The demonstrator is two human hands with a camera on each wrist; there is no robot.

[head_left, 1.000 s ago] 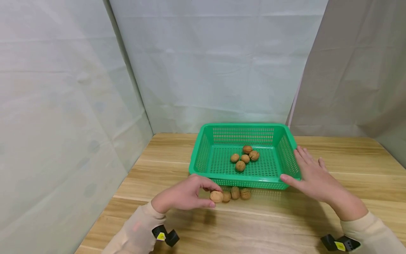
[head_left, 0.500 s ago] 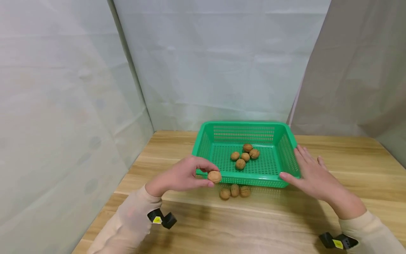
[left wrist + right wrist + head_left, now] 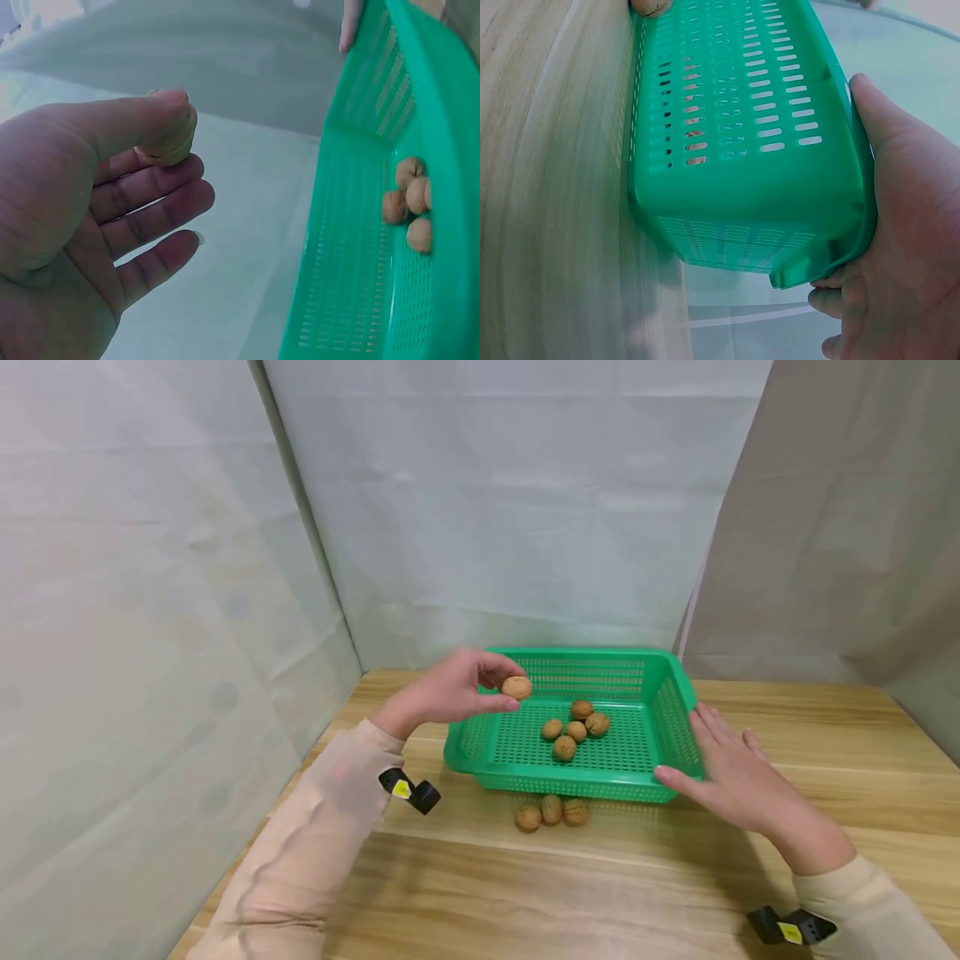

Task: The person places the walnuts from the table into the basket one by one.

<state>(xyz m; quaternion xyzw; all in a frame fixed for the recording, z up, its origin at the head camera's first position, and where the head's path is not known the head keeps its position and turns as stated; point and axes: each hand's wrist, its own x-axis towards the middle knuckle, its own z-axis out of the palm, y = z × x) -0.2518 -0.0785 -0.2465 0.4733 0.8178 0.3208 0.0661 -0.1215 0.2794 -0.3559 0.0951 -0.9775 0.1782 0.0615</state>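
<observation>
Left hand (image 3: 444,693) raised over the near-left corner of the green basket (image 3: 678,693), pinching one walnut (image 3: 517,687) between thumb and fingertip. Right hand (image 3: 731,772) flat, fingers straight, pressed against basket's right wall. Five walnuts (image 3: 573,730) inside; three (image 3: 551,812), seemingly, on the wooden surface (image 3: 600,893) just before it.

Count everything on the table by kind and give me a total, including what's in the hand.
Walnuts in the basket: 5
Walnuts on the table: 3
Walnut held in the left hand: 1
Green baskets: 1
Total: 10 things, 9 of them walnuts
</observation>
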